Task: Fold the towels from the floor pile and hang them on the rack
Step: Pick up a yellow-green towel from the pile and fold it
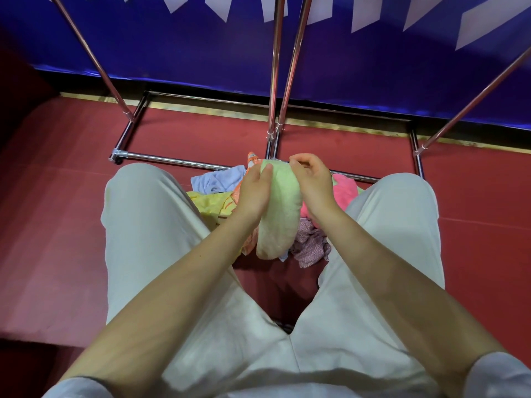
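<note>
A light green towel [280, 211] hangs between my hands, above the floor pile. My left hand [254, 192] holds its left top edge, with the thumb over the cloth. My right hand [311, 179] pinches the right top edge with curled fingers. Below lies the pile of towels [311, 245]: light blue, yellow, orange, pink and a patterned pink-grey one. The chrome rack [275, 81] stands just beyond the pile, with its poles rising up and its base bars on the floor.
My knees in white trousers [149, 219] flank the pile on both sides. The floor [57, 225] is dark red. A blue banner wall [201, 47] runs behind the rack. The rack's base bar [172, 161] lies close in front of the pile.
</note>
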`<state>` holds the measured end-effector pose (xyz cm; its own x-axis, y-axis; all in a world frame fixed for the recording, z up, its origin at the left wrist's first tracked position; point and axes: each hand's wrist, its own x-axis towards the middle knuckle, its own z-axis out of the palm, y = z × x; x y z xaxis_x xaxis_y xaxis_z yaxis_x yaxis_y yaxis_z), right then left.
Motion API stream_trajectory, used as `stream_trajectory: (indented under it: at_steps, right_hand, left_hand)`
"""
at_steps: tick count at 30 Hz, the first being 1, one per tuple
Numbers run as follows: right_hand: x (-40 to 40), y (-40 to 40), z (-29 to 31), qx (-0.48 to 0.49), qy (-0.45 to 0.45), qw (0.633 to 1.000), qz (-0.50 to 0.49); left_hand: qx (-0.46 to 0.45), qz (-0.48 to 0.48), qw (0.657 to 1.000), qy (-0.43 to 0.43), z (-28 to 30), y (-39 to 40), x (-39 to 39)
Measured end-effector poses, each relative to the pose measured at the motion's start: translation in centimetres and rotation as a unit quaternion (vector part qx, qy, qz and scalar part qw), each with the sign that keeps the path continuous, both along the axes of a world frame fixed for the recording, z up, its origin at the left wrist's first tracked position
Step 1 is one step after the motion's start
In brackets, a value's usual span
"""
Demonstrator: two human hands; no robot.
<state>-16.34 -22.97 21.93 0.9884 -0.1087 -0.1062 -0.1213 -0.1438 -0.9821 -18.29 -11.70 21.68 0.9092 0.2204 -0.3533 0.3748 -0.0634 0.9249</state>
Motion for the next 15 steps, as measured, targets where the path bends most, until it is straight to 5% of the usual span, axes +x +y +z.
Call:
stream_trajectory:
  at_steps: [5, 8, 11, 15]
  right_hand:
    - [-0.6, 0.3, 0.5, 0.019, 0.002, 0.998, 0.053]
    - [-1.2, 0.7, 0.4, 0.05, 0.038, 0.992, 0.11]
    - [-1.4, 1.3, 0.1, -0.012, 0.013, 0.992, 0.124]
    - [-1.2, 1.5, 0.2, -0.046, -0.019, 0.995, 0.085]
  left_hand:
    - [-0.019, 0.048, 0.998, -0.041, 0.9, 0.6, 0.3]
    - [-0.118, 0.09, 0.988, -0.031, 1.3, 1.5, 0.8]
    - [-0.225, 0.118, 0.967, -0.01, 1.8, 2.6, 1.2]
    - [-0.229, 0.067, 0.971, -0.015, 2.6, 2.9, 0.9]
